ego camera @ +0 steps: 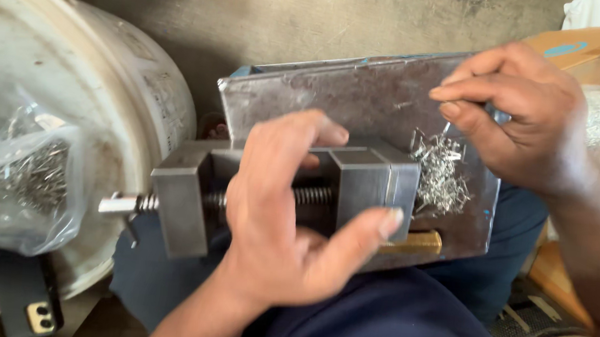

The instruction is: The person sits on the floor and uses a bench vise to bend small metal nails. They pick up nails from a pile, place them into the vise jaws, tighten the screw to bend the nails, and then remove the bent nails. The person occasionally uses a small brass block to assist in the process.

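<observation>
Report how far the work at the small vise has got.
Done: loose metal pins lie heaped on the steel plate. In hand: left hand grips the vise; right hand pinches at a pin above the heap. Left: that heap, and bagged pins.

Head camera looks steeply down, close (one view only).

The vise (277,188) is dull grey, its bar (414,242) brass-yellow; the pins (440,173) shine silver, the bucket (84,139) at left is dirty white, the trousers (388,322) dark blue.
</observation>
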